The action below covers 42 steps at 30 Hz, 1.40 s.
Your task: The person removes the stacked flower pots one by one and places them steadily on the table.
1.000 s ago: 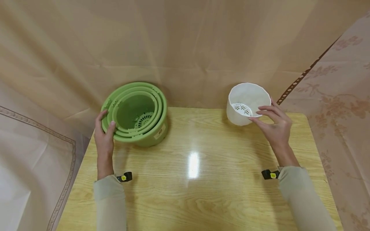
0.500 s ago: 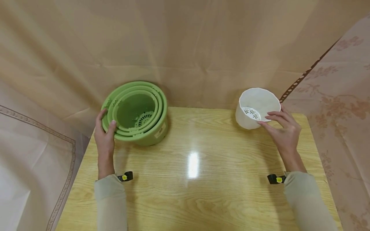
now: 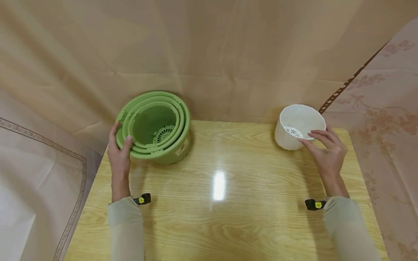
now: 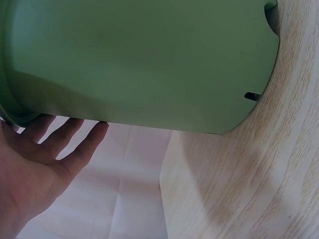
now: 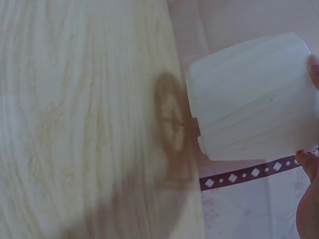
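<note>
At the back left of the table, my left hand (image 3: 119,156) grips the near-left rim of a stack of nested green flower pots (image 3: 181,146), thumb over the rim and fingers on the outside. The left wrist view has the outer pot's smooth side (image 4: 139,64) standing with its base at the wood, fingers (image 4: 84,144) touching beneath the rim. Over the back right, a white flower pot (image 3: 285,139) with a perforated bottom hangs slightly tilted. My right hand (image 3: 331,156) pinches its near-right rim. In the right wrist view, the white pot's base is apart from its shadow on the table.
The light wood table (image 3: 218,221) carries a bright reflection at its middle. A beige curtain (image 3: 209,61) hangs along the back edge. Patterned pink cloth (image 3: 385,127) borders the right side, and pale cloth (image 3: 36,170) the left.
The white flower pot has moved rightward and slightly nearer with my right hand. The green flower pots and my left hand have hardly shifted.
</note>
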Tool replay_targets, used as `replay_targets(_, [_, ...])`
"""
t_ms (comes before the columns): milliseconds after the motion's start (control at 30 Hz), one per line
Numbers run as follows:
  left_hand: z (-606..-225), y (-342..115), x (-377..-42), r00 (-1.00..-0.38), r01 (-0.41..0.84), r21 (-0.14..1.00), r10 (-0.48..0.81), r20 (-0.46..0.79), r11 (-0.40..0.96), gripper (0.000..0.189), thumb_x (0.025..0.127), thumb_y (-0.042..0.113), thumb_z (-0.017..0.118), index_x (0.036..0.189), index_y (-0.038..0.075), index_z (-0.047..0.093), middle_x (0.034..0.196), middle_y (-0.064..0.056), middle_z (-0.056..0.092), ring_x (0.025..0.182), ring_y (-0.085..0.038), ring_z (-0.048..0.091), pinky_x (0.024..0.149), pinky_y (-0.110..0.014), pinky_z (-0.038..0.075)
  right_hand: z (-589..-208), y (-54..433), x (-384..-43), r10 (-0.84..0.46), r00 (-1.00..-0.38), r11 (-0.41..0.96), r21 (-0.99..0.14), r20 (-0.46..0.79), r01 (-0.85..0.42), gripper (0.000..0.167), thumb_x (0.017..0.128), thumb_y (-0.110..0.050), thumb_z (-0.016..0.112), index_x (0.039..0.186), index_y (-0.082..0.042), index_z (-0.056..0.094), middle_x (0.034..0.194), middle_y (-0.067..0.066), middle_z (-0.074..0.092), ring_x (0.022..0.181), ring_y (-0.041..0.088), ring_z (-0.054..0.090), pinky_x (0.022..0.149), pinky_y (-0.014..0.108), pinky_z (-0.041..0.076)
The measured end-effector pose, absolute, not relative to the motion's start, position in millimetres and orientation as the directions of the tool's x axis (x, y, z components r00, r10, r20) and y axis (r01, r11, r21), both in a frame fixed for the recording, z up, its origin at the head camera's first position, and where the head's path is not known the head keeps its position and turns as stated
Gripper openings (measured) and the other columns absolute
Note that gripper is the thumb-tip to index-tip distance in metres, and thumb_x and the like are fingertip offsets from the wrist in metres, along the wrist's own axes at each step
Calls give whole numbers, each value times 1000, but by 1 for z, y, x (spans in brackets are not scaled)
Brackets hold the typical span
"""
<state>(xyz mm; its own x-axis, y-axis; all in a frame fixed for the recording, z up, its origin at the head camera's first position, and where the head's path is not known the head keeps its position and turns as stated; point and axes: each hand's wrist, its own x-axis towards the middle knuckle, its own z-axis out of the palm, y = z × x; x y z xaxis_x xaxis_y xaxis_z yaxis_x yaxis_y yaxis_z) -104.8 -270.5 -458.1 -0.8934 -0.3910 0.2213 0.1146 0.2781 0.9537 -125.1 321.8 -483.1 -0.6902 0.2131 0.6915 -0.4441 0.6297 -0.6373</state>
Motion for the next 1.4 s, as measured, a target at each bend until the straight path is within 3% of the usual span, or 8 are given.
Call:
replay_targets(133, [-458,-270,-105,-889,121,951,-395,231,284,56,97,27,60,150,27,43,149,0,46,113,-15,54,92,-20,45,-493,329,-125,237,-697,627,-654,677,-422,28,61,5,90,86,8,77,87,30,69,113,48,60,108,47,41])
replay_targets(300, [-458,-269,-105,-888,108,955,-406,217,275,56,97,26,60,150,28,43,144,-5,50,109,-16,55,89,-20,47,-503,337,-123,237,-694,664,-635,680,-395,31,59,5,91,87,7,78,88,28,70,113,46,61,109,45,41])
replay_targets(500, [-458,-269,-105,-887,97,954,-411,211,283,56,97,27,59,151,28,43,146,-4,48,110,-15,55,89,-20,47,-511,341,-118,240,-698,689,-625,674,-367,30,57,11,90,84,8,77,87,27,69,123,39,57,110,42,40])
replay_targets(900, [-458,-268,-105,-883,101,957,-419,212,271,56,97,27,59,151,28,42,148,-1,46,116,-18,53,93,-21,46,-522,352,-117,270,-693,676,-644,669,-359,31,55,14,90,82,6,78,87,26,70,122,40,57,109,43,41])
replay_targets(1100, [-459,-269,-108,-878,104,947,-420,231,304,57,97,27,59,152,25,41,152,2,43,121,-18,51,98,-23,44,-523,357,-115,265,-698,660,-653,665,-372,29,57,10,91,84,6,78,88,27,69,121,42,57,110,43,40])
replay_targets(1400, [-456,-264,-109,-881,89,955,-424,208,284,58,98,26,59,152,25,40,152,1,43,117,-16,53,95,-22,45,-522,361,-112,262,-720,689,-647,642,-326,30,59,11,89,87,8,77,97,25,70,126,35,55,111,39,38])
